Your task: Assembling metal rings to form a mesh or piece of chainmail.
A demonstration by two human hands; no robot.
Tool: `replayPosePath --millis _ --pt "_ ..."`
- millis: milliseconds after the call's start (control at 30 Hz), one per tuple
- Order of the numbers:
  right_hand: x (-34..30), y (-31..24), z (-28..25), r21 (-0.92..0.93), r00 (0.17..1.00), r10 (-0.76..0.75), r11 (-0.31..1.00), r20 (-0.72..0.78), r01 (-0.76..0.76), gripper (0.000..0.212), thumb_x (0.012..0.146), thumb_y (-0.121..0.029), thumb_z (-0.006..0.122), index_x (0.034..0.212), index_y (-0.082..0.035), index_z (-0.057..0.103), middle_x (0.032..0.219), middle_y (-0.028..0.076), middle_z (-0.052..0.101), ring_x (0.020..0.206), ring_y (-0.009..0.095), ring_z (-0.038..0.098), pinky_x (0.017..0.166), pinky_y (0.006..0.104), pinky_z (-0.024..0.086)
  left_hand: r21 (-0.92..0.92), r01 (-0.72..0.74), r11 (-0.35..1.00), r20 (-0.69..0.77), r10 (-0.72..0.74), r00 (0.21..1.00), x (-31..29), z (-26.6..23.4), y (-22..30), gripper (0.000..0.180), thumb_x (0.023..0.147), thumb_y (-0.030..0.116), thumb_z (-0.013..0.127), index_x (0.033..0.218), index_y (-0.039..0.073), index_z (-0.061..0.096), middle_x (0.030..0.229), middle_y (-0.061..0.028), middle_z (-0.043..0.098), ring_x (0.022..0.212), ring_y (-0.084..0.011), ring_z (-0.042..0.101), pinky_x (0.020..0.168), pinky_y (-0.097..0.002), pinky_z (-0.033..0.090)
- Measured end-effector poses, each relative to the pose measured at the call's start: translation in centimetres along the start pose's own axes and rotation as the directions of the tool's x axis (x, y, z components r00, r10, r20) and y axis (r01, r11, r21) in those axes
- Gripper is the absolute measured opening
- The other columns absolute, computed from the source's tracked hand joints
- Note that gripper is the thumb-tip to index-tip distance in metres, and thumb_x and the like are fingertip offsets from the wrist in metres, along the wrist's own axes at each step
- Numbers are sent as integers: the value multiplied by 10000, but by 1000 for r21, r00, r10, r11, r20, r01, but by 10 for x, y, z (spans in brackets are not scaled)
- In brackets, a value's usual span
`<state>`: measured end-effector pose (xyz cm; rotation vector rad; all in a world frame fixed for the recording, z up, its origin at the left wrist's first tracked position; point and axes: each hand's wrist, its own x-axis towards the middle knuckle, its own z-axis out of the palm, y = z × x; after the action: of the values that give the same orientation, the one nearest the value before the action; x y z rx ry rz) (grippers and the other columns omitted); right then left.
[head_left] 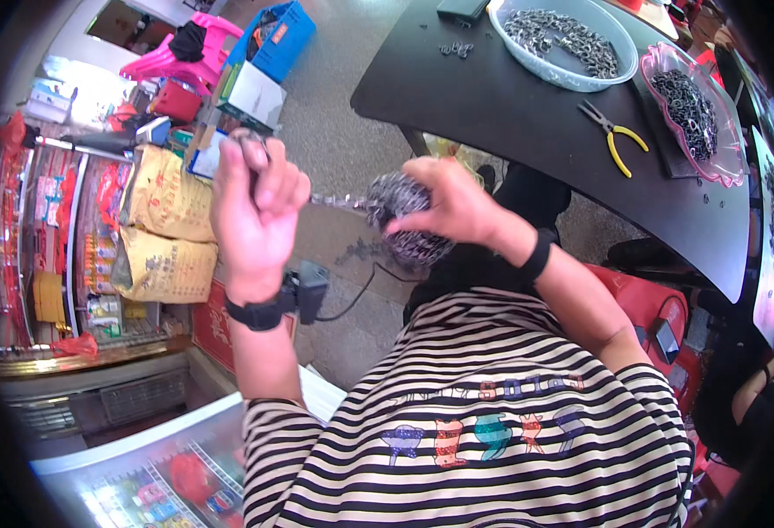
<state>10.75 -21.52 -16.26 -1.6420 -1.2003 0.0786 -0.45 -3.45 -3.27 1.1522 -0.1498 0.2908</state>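
the ball of dark metal chain (396, 189) is hanging outside the nearer edge of the desk (510, 123), above the floor (316, 97). the right hand (457, 207) is curving half-wide around it and is holding it. the left hand (259, 198) is making a narrow fist, and a short length of chain (339, 202) is stretching to it from the ball; i cannot tell what else this fist is hiding. in my judgement, much chain is already gathered, since the ball is looking thick; only the short length is visibly lying outside, and how much is remaining, i cannot tell. toward the far edge of the desk, a pale basin (581, 84) is holding loose links (594, 57), and toward the right end a pink tray (732, 172) is carrying dark pieces (686, 110). pliers (611, 132) are lying open nearer the front edge, not used by either hand. a black cable (352, 305) is looping below the chain, so perhaps it could be catching there; the desk edge is standing apart.
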Motion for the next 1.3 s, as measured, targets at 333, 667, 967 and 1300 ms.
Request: replayPosePath --millis 333,667,967,1300 --pt "8 -25 -11 681 951 298 679 84 -273 390 904 -389 642 900 0 608 775 -20 572 765 77 495 713 257 433 -22 39 999 81 -37 996 5 14 20 333 1029 376 363 871 123 512 587 54 340 435 -39 216 475 -220 235" --pt "-7 -22 -1 753 900 427 563 87 -340 284 896 -249 661 985 17 620 895 27 645 840 84 562 805 253 436 -62 -170 984 117 176 977 3 20 42 336 1047 323 325 870 125 530 588 46 342 441 -38 234 481 -222 238" --pt "-7 36 12 315 810 577 754 102 -577 478 899 -405 626 1118 19 595 986 119 642 995 164 550 865 305 429 18 -148 989 80 146 986 33 23 39 350 1031 357 373 881 90 543 571 50 378 430 -40 255 463 -234 263" --pt "21 1 0 272 931 -52 961 361 -52 703 727 -236 767 1313 4 463 1247 176 545 1175 286 520 987 375 419 93 61 994 119 -72 990 33 40 12 336 1025 358 395 872 88 524 582 28 383 430 -43 260 462 -223 269"
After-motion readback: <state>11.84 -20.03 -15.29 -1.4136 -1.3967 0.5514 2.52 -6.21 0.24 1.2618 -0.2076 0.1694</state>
